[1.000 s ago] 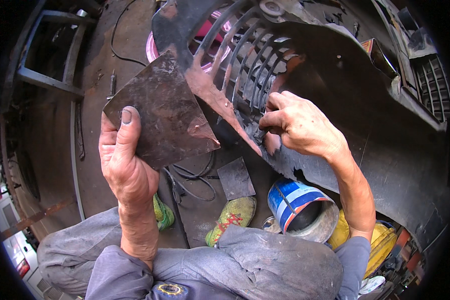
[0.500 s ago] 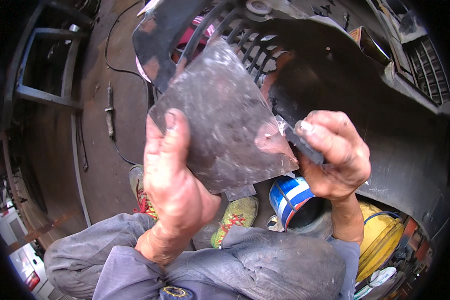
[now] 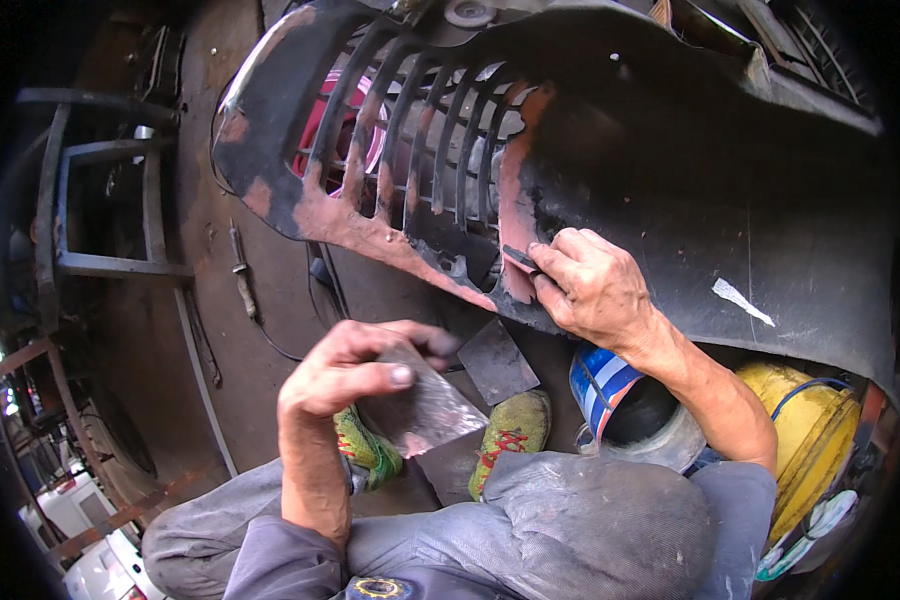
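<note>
My right hand (image 3: pixel 598 285) pinches a small black filler spreader (image 3: pixel 519 259), its edge against the pink filler (image 3: pixel 514 195) on a large dark vehicle panel (image 3: pixel 660 190). The filler runs beside a slatted grille opening (image 3: pixel 425 150) and along the panel's near edge. Lower and to the left, my left hand (image 3: pixel 342 372) grips a thin flat mixing plate (image 3: pixel 425 405), tilted, with a smear of pink near its corner. Part of that hand is blurred by motion.
On the floor stand a blue-and-white bucket (image 3: pixel 602 385) and a yellow container (image 3: pixel 805 440), both right of my knees. A square dark sheet (image 3: pixel 499 362) lies by my shoe (image 3: pixel 512 430). A corded tool (image 3: pixel 242 282) lies left; a metal frame (image 3: pixel 120 265) stands beyond it.
My right hand has moved from the plate's edge to the panel, taking the spreader along. My left hand has lowered and tilted the plate, uncovering the grille opening and filler.
</note>
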{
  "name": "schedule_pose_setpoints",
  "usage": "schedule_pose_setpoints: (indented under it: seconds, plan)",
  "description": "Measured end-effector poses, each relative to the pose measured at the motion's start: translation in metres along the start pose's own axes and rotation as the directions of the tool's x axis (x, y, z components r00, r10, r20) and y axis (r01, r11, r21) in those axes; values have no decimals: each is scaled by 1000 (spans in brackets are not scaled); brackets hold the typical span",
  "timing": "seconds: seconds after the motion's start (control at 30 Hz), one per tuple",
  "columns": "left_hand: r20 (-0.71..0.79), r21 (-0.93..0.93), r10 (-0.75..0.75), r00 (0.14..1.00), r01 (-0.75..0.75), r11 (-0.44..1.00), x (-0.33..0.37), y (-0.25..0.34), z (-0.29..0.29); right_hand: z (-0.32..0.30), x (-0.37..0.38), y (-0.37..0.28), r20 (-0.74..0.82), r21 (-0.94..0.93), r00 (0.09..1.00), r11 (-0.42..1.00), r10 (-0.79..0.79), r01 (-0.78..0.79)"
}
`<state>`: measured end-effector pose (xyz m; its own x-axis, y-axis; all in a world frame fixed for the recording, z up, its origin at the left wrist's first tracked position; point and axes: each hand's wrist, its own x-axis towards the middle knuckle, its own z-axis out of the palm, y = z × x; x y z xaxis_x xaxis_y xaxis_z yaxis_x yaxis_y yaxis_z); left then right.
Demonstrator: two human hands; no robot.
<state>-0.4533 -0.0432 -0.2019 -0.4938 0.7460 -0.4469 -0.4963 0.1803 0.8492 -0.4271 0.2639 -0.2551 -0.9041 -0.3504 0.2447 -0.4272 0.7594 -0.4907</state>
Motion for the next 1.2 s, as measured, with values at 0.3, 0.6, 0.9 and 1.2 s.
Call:
schedule_pose_setpoints:
  seconds: [0.3, 0.6, 0.9, 1.2]
  plan:
    - [-119, -494, -2, 993, -58, 867, 38, -50, 34, -9, -15, -13, 47, 58, 997, 996, -67, 64]
    - [-131, -630, 66, 989, -135, 764, 40, -60, 31, -9, -5, -5, 39, 37, 999, 999, 1, -2]
    - [-126, -625, 24, 992, -98, 774, 42, -63, 33, -13, -8, -7, 45, 23, 998, 999, 47, -48]
    - [-125, -618, 16, 992, -90, 781, 43, -53, 39, -20, -11, -12, 42, 12, 998, 999, 42, -43]
